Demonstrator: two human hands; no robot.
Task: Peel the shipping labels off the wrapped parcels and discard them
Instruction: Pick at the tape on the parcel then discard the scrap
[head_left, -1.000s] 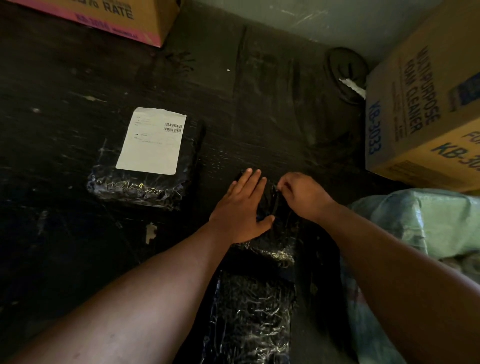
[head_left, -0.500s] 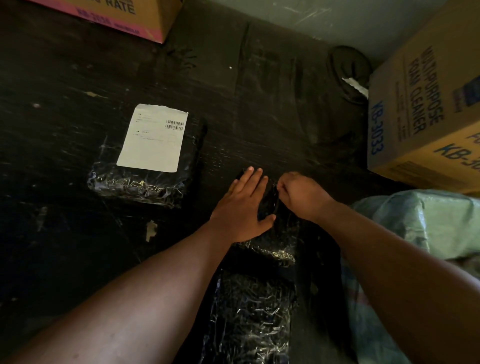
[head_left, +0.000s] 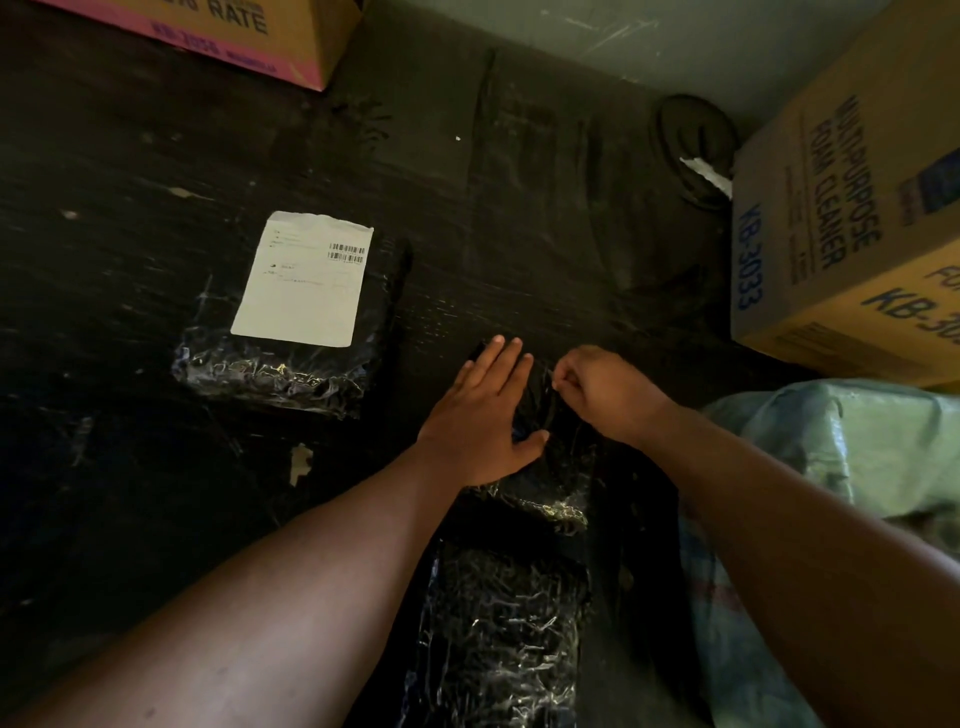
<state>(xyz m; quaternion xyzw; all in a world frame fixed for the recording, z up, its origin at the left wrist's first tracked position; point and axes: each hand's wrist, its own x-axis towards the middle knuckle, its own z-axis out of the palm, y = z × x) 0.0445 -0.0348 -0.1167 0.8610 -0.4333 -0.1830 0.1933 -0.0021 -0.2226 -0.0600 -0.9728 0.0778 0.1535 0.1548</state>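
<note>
Three black plastic-wrapped parcels lie on a dark surface. The left parcel (head_left: 291, 358) carries a white shipping label (head_left: 304, 278) with barcodes. My left hand (head_left: 480, 415) presses flat, fingers straight, on the middle parcel (head_left: 545, 478). My right hand (head_left: 608, 392) is curled over that parcel's far right part, with fingertips pinching at its wrap; no label shows there, and what it pinches is hidden. A third parcel (head_left: 504, 634) lies nearest to me, bare of any label.
A cardboard box with pink print (head_left: 218, 36) stands at the far left. A large "Foam Cleaner" box (head_left: 852, 228) is at the right. A pale green sack (head_left: 831, 467) lies beside my right arm. A dark round object (head_left: 693, 148) with a white scrap sits far right.
My right hand's fingertips have tightened slightly on the middle parcel's wrap. My left hand stays pressed flat. The view has shifted a little.
</note>
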